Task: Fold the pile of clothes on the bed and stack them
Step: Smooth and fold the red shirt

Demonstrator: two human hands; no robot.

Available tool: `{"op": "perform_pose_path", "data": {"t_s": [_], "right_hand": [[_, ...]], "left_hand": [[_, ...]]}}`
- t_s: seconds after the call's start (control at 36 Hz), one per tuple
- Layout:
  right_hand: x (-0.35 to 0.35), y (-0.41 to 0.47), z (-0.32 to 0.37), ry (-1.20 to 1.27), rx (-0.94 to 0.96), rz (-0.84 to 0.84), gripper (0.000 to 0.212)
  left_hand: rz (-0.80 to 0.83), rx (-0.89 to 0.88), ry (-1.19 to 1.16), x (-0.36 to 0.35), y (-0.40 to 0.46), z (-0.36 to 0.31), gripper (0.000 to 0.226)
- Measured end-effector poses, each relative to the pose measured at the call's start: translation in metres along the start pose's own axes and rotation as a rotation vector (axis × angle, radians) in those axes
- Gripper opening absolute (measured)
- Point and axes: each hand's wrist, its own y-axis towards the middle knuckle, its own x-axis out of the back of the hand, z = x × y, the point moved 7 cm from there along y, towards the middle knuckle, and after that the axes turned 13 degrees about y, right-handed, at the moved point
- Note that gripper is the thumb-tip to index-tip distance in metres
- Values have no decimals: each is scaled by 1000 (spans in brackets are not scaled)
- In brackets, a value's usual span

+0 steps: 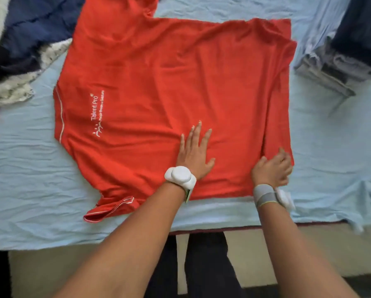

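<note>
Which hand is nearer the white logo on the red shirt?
Left. The left hand lies flat on the red shirt, just right of the logo in the image. The right hand grips the shirt's hem corner, farther right.

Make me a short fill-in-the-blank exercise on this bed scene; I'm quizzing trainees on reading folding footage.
1. The shirt spread on the bed sheet is coloured ____.
2. The left hand lies ____ on the shirt, fingers straight.
3. The right hand takes its grip on the shirt's near ____ corner.
4. The stack of folded clothes sits at the far ____ of the bed.

Missing words: red; flat; right; right
</note>
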Motion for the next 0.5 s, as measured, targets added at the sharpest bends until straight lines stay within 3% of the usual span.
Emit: {"op": "perform_pose_path", "data": {"t_s": [0.06,0.14,0.28,0.36,0.44,0.5], "right_hand": [[4,26,-25,-3,-133,58,70],[0,53,-39,-37,-147,197,78],[2,75,-34,-76,-16,426,40],[31,87,-56,-58,-50,207,25],[52,85,-79,-32,-251,21,41],[54,80,-68,-44,-152,-32,51]], "left_hand": [[21,-42,40,-3,15,-26,89],[56,-101,77,-12,31,-58,90],[136,-114,179,-34,38,-87,104],[153,-87,228,-43,35,-92,116],[150,-40,229,-45,37,-95,118],[104,-15,193,-43,39,-98,107]]}}
